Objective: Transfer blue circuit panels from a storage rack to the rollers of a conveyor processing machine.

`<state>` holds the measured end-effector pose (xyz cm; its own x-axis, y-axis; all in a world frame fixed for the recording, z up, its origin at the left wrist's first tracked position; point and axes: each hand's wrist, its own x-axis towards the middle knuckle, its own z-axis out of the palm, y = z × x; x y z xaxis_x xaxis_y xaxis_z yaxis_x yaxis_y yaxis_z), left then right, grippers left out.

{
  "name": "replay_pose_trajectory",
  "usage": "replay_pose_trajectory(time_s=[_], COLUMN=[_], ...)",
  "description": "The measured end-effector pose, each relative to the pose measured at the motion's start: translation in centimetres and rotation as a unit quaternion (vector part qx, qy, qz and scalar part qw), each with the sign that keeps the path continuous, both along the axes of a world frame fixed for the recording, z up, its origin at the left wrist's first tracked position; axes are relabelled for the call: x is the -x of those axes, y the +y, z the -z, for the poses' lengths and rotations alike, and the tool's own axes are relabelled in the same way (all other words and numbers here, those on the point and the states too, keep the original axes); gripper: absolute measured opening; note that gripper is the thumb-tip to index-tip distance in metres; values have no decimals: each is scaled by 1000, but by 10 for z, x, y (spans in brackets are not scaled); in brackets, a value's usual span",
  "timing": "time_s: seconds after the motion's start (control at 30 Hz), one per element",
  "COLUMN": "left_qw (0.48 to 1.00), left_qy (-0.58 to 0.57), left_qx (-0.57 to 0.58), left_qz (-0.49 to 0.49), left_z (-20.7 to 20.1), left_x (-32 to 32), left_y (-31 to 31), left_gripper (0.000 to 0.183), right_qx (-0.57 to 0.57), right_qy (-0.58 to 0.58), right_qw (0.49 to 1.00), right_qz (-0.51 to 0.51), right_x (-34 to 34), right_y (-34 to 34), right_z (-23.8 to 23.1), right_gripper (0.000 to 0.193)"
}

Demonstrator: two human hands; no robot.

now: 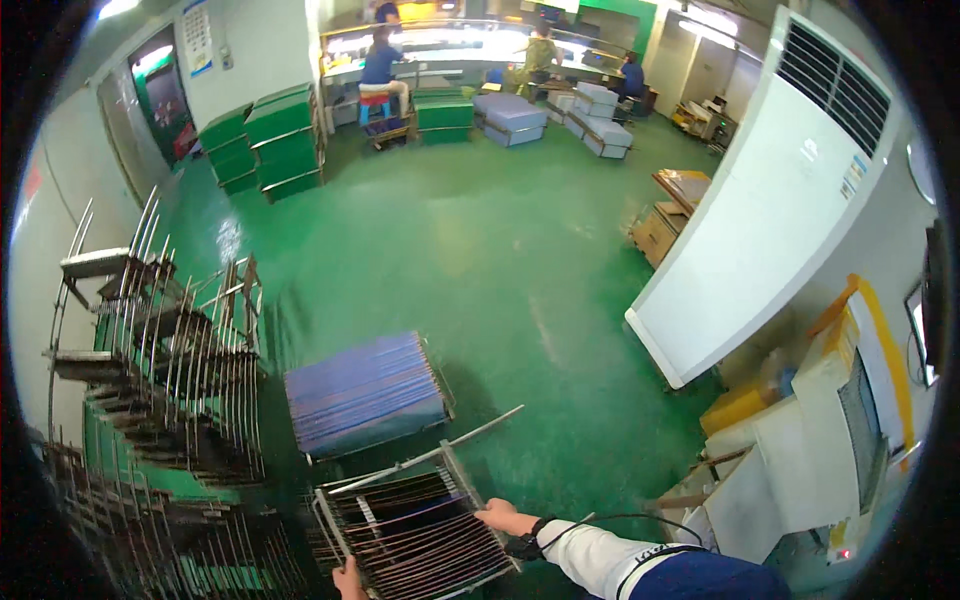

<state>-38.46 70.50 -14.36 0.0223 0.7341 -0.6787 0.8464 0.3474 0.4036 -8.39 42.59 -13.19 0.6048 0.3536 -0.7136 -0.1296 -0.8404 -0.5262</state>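
A metal rack (420, 540) with many thin parallel rods stands or hangs low before me; I cannot tell whether it rests on the floor. My right hand (497, 513) is closed round its right side. At its near left corner my left hand (347, 578) grips the frame, partly cut off by the lower edge. One long bar of the rack sticks out toward the upper right. Just beyond it sits another rack (365, 395), filled with blue-purple sheets. A dark band and a cable are on my right wrist.
Stacked metal racks (160, 370) crowd the left side. A tall white air conditioner (745, 220) and a pale machine (800, 470) stand on the right. Green stacks (283, 135) and blue-grey stacks (510, 115) are at the back, where several people sit at a lit bench (460, 50).
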Motion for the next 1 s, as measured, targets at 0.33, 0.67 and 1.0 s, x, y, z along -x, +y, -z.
replay_pose_trajectory(time_s=[0.33, 0.67, 1.0], left_qw=[936, 864, 714], left_qy=[-233, -181, -218], left_qx=[239, 329, 352], left_qz=[111, 335, 565], left_z=[-97, -110, -164], left_x=[-164, -312, -394], left_y=[-191, -420, -656], left_gripper=[36, 31, 27], right_qx=[50, 14, 112], right_qy=[-52, -81, -214], right_qw=[986, 887, 725], right_qz=[152, 455, 645], right_x=[-40, 16, 160], right_y=[-277, -563, -716], right_z=[-5, -107, -131], right_gripper=[48, 42, 50])
